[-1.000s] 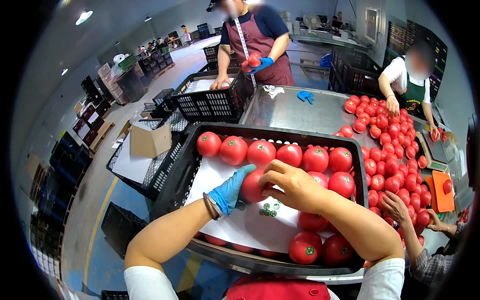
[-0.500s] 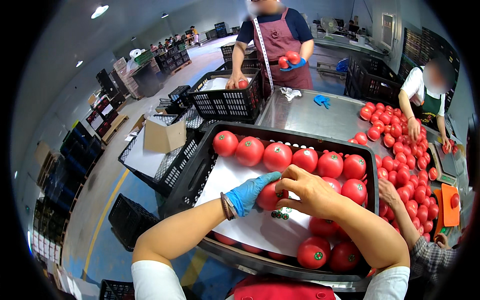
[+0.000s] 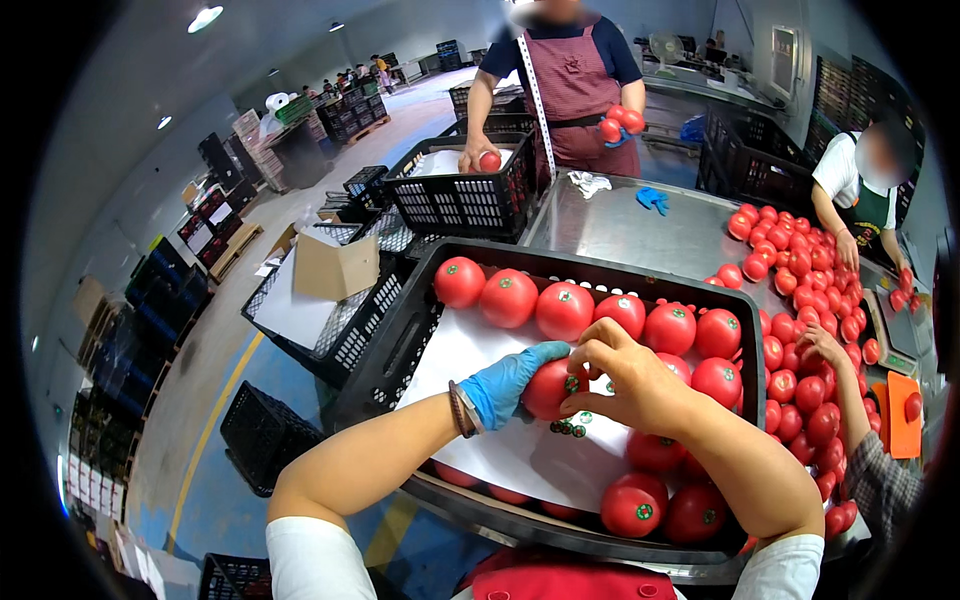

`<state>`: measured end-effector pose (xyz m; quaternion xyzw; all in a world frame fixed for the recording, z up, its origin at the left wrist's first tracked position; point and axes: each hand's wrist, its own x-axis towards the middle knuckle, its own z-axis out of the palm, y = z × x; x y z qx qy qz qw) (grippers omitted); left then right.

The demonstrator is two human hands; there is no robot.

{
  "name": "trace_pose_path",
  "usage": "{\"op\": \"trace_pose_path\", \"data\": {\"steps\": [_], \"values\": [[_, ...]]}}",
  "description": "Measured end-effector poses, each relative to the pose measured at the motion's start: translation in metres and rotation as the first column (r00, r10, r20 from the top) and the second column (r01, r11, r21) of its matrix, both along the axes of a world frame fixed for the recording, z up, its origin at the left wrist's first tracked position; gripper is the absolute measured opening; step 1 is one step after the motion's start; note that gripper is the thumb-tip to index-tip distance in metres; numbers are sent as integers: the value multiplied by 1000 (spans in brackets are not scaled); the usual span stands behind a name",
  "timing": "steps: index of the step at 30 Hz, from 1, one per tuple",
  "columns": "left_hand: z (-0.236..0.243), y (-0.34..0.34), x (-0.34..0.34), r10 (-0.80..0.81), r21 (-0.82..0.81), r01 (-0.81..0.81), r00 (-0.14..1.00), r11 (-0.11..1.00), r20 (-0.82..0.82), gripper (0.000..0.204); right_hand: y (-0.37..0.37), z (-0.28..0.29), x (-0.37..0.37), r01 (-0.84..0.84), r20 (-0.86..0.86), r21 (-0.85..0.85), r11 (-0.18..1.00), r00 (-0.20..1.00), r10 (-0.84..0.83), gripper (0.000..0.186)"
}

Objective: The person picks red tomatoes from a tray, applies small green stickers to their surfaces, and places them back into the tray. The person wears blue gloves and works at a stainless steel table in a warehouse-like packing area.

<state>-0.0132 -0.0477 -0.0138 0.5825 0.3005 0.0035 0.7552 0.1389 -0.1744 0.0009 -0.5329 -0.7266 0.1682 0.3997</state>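
My left hand, in a blue glove, holds a red tomato above the white paper lining of a black plastic crate. My bare right hand is curled at the tomato's right side, thumb and index fingertip on either side of a small green round sticker. A white and green scrap shows under its fingers, too small to make out. Several round green stickers lie on the paper below. Stickered tomatoes line the crate's far side; others fill its right part.
Loose tomatoes cover the right of the metal table, where another person's hand reaches in. Across the table, an aproned person holds tomatoes beside a black crate. A crate with cardboard stands left, near a floor crate.
My hands keep hold at the tomato, which is turned slightly. The co-worker's hand at right has moved farther over the loose tomatoes. The view has shifted slightly.
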Motion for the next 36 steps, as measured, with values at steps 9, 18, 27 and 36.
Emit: {"op": "trace_pose_path", "data": {"steps": [9,18,27,36], "values": [[-2,3,-1,-13,25,11,997,1000,79,39,2,-4,3,-13,39,-11,1000,999,13,31],[-5,6,1,-87,-8,87,996,996,9,38,0,-3,3,-49,-39,-91,995,998,45,31],[1,3,-2,-3,-30,2,1000,1000,-27,41,0,-1,5,-51,-119,-36,998,992,47,21],[6,1,-1,-80,74,86,993,994,-83,40,2,-8,8,-47,149,137,989,988,26,9]]}}
